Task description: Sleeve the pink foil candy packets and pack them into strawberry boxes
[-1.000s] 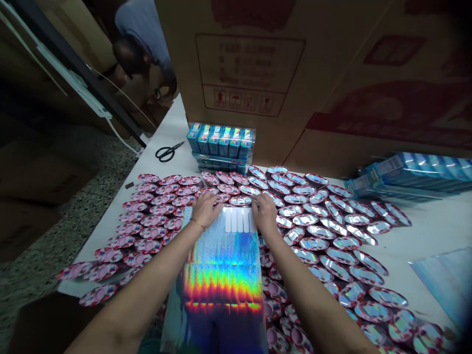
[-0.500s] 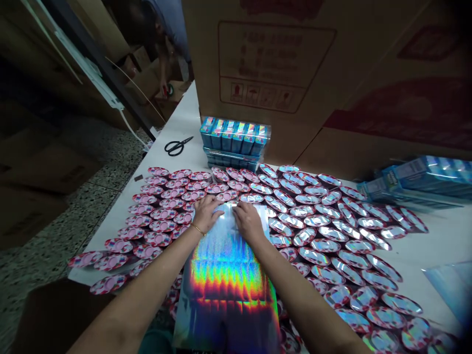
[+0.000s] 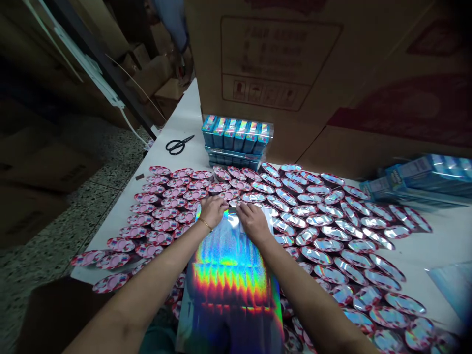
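A shiny holographic sheet point(image 3: 232, 285) with rainbow bands and rows of creases lies in front of me. My left hand point(image 3: 213, 211), with a thin bangle at the wrist, has its fingers closed at the sheet's far edge. Close beside it, my right hand point(image 3: 253, 220) is also closed on that edge, fingertips bent inward. Oval red-and-white pieces with pink centres point(image 3: 164, 224) stand in rows to the left. On the right, similar oval pieces point(image 3: 328, 246) have reflective silver tops. Part of the far edge is hidden under my fingers.
Black scissors point(image 3: 179, 145) lie on the white table point(image 3: 157, 152) at the far left. Wrapped blue boxes point(image 3: 236, 135) are stacked before a large carton point(image 3: 280, 64), more blue boxes point(image 3: 424, 177) at right. Another shiny sheet point(image 3: 452, 285) lies far right. A person's sleeve point(image 3: 171, 22) shows behind.
My left hand has shifted slightly right along the sheet's far edge, its fingertips nearer my right hand. The rainbow reflection has changed a little. The person behind has moved an arm.
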Demonstrator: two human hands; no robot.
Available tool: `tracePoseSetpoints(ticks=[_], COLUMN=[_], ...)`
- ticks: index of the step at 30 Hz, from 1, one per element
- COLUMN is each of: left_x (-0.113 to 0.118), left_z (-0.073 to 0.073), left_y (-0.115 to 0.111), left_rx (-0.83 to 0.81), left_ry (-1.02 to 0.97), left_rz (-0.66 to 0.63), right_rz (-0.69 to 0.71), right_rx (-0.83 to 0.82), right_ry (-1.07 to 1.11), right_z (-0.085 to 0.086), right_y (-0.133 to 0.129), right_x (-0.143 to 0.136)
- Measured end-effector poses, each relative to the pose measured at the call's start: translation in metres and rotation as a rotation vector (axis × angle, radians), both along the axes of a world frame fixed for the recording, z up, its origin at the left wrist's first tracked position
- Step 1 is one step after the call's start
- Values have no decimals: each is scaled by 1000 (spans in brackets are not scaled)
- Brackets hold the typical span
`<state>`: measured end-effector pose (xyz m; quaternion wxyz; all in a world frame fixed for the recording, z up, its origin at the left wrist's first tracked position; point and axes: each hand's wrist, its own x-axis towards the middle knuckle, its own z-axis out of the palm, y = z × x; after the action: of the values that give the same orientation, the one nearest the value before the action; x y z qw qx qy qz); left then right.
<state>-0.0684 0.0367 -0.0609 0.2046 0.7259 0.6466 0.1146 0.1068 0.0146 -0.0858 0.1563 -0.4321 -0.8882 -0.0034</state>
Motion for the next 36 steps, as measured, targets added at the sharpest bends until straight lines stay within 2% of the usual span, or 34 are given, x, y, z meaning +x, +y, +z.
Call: tracePoseSetpoints(ticks=[4,11,13,15,18,21,23,25,28,31,33,36], left_x=[1,-2,-2,-1,2,3,4,4,3,2,2,5], left_z=[1,-8,-7,-5,-1,1,0,-2,-5,-4,0,9], left_y=[-1,-5,-5,-4,-4,-5,-7,-9,-13,-15,-13,-5], left_rx=[-26,74,73,52,15,-8,-10,7,54,76,50,-144], left_ry=[20,30,10,-15,-43,-59,-63,-49,-10,-56,-193,-622], left_rz=[1,-64,-72,-54,-20,-10,-17,-29,-66,-80,-51,67], right_rz=[34,-94,-150,-164,-112,-24,11,8,-91,-288,-435,-598], right_rx=[-9,-265,-274,-246,-184,-127,-121,-152,-299,-592,-778,-902], right_ry=[28,409,400,270,52,-14,0,57,298,730,1012,1283], right_z=[2,43,47,41,23,8,7,15,38,59,65,62], right_y=[-7,-4,0,2,0,-7,-12,-15,-17,-10,-2,13], right_x=[1,9,9,7,2,2,4,5,5,7,9,10])
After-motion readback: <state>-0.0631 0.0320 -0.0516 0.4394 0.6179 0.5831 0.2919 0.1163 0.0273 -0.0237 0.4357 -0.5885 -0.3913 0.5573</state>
